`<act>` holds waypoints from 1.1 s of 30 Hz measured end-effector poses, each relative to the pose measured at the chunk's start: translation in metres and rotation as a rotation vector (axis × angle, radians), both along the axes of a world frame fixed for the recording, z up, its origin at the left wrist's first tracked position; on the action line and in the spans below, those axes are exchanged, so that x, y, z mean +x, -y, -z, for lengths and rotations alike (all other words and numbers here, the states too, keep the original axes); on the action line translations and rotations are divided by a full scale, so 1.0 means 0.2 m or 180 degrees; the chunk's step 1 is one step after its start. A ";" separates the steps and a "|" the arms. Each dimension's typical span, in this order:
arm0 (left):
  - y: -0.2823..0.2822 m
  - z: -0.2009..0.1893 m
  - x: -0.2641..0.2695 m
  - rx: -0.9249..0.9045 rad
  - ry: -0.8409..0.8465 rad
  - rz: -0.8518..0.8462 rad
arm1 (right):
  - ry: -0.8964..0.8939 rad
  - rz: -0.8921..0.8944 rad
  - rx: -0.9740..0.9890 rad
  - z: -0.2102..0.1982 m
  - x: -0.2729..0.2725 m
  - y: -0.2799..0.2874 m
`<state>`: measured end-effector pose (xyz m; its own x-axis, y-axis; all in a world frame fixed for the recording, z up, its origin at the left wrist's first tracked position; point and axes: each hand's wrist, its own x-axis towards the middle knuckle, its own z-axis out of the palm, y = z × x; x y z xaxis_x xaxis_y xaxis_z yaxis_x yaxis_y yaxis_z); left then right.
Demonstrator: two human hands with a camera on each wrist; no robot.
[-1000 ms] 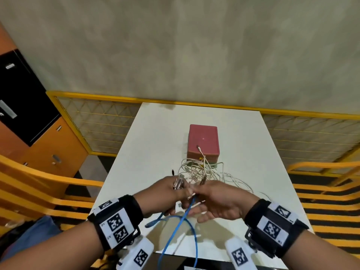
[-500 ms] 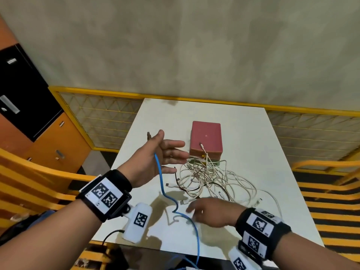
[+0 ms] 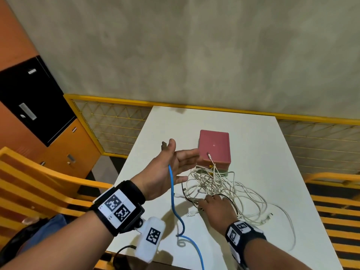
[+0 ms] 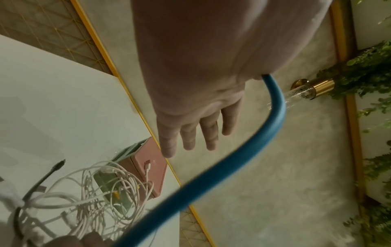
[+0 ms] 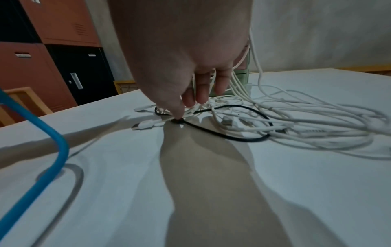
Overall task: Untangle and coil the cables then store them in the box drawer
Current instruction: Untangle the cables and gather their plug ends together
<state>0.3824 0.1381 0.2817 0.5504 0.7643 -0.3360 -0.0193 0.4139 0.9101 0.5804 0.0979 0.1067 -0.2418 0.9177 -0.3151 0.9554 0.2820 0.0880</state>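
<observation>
Mottled beige wall [image 3: 194,45], orange lockers [image 3: 64,152]

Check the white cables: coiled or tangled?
Tangled. The white cables lie in a loose, overlapping heap on the table before the box, a black cable threaded through.
</observation>
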 end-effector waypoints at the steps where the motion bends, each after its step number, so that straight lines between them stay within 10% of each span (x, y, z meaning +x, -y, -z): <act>1: 0.00 0.00 0.00 -0.0014 0.0027 -0.0008 | 0.0006 -0.0081 -0.0105 0.01 0.00 -0.01; 22: 0.05 0.10 0.15 -0.0027 -0.0138 -0.0112 | 0.0018 -0.0376 0.0592 0.16 0.08 0.07; 33: -0.01 0.14 0.23 0.0534 -0.1002 -0.0949 | -0.4476 0.2320 0.1124 -0.35 0.11 -0.09</act>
<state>0.4276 0.1392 0.2527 0.1893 0.9319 -0.3095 0.1729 0.2787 0.9447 0.6032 0.1160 0.1765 0.3538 0.9353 0.0075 0.2476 -0.0860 -0.9651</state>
